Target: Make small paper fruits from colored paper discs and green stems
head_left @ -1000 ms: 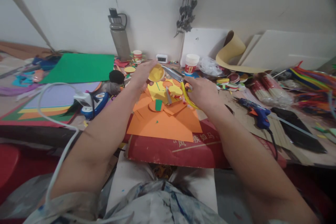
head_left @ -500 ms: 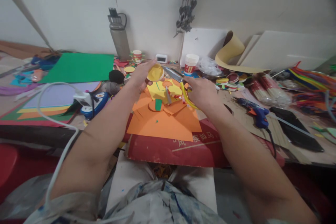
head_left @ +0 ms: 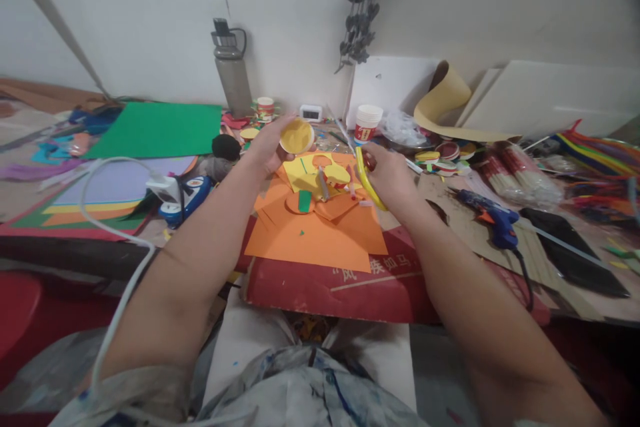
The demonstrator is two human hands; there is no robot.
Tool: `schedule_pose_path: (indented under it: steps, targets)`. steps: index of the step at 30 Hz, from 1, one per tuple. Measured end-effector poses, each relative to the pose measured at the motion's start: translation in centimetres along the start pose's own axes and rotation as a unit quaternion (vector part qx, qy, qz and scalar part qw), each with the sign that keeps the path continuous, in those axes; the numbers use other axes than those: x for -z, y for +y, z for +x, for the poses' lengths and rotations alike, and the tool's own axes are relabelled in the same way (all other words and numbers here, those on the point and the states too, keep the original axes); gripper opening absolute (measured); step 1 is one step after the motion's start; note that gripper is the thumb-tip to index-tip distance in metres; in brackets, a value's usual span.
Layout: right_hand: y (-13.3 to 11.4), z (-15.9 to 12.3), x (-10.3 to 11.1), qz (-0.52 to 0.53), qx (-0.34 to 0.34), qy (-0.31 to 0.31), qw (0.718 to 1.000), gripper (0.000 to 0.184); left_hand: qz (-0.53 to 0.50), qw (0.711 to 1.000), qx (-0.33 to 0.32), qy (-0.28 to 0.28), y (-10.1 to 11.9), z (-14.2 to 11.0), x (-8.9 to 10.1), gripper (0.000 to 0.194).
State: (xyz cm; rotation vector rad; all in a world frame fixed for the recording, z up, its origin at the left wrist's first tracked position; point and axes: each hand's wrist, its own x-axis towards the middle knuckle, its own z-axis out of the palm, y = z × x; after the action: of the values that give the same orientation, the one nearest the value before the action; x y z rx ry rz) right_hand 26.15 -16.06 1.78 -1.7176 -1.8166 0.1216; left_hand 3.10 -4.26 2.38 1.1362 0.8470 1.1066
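In my left hand point(head_left: 270, 147) I hold a short paper cup piece point(head_left: 297, 136) with a yellow inside, its round face turned toward me. My right hand point(head_left: 387, 172) is closed on the yellow handle of a pair of scissors point(head_left: 367, 180), whose blades point up and away, a little right of the cup piece and apart from it. Below both hands lie sheets of orange paper point(head_left: 310, 243) and cut yellow paper point(head_left: 299, 170). A small green paper scrap point(head_left: 305, 201) rests on the orange.
A grey bottle point(head_left: 233, 80) and stacked paper cups point(head_left: 368, 121) stand by the wall. To the right are a blue glue gun point(head_left: 493, 219) and a black phone-like slab point(head_left: 575, 252). Green paper point(head_left: 160, 128) and a blue power strip point(head_left: 185, 201) lie left, with a white cable.
The scissors have moved from the cup piece's edge to the right, and their blades now point more upward. The cup piece stays in my left hand, nearly in place.
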Motion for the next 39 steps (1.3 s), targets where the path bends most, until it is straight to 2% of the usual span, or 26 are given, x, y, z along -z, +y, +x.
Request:
schedule_pose_path:
  steps: [2,6,9,14,18,24,28,31,36,39]
  targets:
    - [0.6,0.3,-0.5,0.097,-0.009,0.019,0.995,0.04,0.007,1.0,-0.004,-0.014,0.0,-0.4,-0.5,0.043]
    - [0.6,0.5,-1.0,0.208,-0.021,0.055,0.976,0.056,0.04,0.996,0.009,-0.075,-0.2,-1.6,-2.0,0.037]
    - [0.1,0.4,-0.9,0.193,-0.023,0.075,0.978,0.062,0.063,0.99,0.029,-0.125,-0.7,-2.3,-2.9,0.037]
    - [0.3,0.2,-1.3,0.133,0.021,0.073,0.988,0.053,0.076,0.981,0.056,-0.169,-1.5,-2.8,-3.9,0.036]
    - [0.6,-0.1,-1.9,0.123,0.053,0.074,0.988,0.05,0.071,0.984,0.048,-0.154,-1.8,-3.0,-4.3,0.032]
    - [0.3,0.1,-1.7,0.129,0.005,0.077,0.989,0.054,0.084,0.984,0.045,-0.147,-1.9,-2.8,-4.1,0.032]
    - [0.4,0.4,-1.7,0.154,0.001,0.081,0.985,0.067,0.015,0.994,0.05,-0.091,-1.8,-2.1,-3.7,0.038]
    - [0.4,0.3,-1.9,0.178,-0.018,0.072,0.981,0.07,-0.051,0.996,0.044,-0.061,-1.6,-1.8,-3.6,0.047]
    - [-0.5,0.2,-2.4,0.27,-0.043,0.068,0.96,0.07,-0.104,0.991,0.029,-0.081,-1.3,-2.4,-4.4,0.06]
    - [-0.9,0.4,-2.7,0.31,-0.058,0.062,0.947,0.068,-0.111,0.989,0.011,-0.095,-1.5,-3.1,-5.4,0.06]
